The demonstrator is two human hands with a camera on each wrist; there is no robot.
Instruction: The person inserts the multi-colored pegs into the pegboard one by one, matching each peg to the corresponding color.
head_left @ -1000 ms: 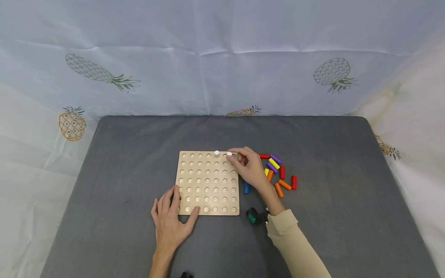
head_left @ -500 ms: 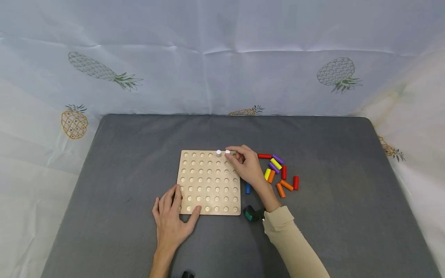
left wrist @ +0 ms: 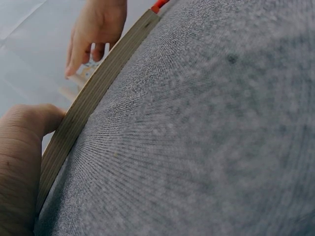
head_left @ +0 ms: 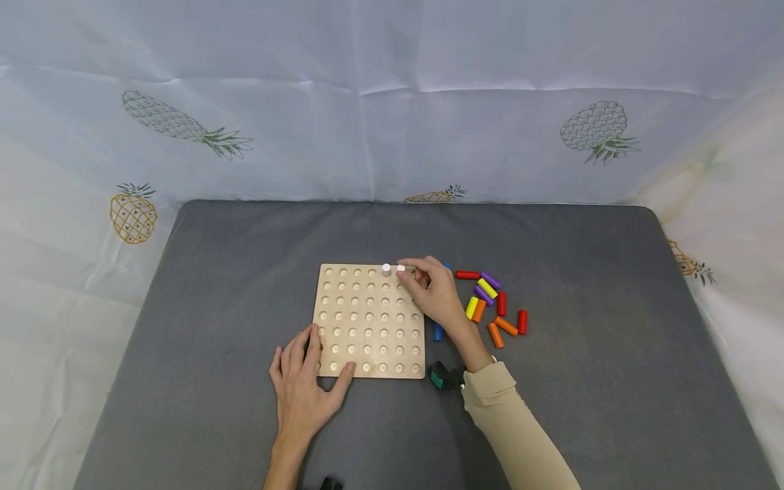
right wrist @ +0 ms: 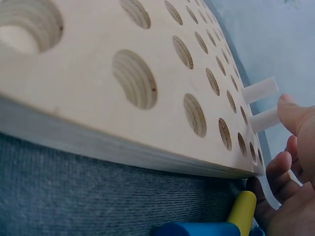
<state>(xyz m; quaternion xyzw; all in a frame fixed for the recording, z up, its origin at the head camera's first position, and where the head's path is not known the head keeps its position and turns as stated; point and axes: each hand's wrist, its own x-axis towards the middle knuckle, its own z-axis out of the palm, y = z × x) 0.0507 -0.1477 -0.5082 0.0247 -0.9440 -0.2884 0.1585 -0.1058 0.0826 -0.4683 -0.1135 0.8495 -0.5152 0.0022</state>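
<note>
A light wooden board (head_left: 362,308) with rows of round holes lies on the grey table. One white peg (head_left: 386,270) stands upright in its far row. Just right of it, my right hand (head_left: 436,292) pinches a second white peg (right wrist: 266,119) between thumb and forefinger, its lower end at a hole of the same row. In the right wrist view another white piece (right wrist: 267,192) shows by the curled lower fingers, partly hidden. My left hand (head_left: 304,395) rests on the board's near left corner, fingers along the left side and thumb on the front edge.
Right of the board lie loose pegs: several red (head_left: 501,303), orange (head_left: 506,326), yellow (head_left: 471,307) and purple (head_left: 491,280) ones. A blue peg (head_left: 437,332) lies close to the board's right edge. A black-and-green device (head_left: 445,376) sits at the right wrist.
My right hand has shifted slightly left with the white peg, bringing it over the hole beside the standing peg. The left hand stays in place. The head view has shifted a little.
</note>
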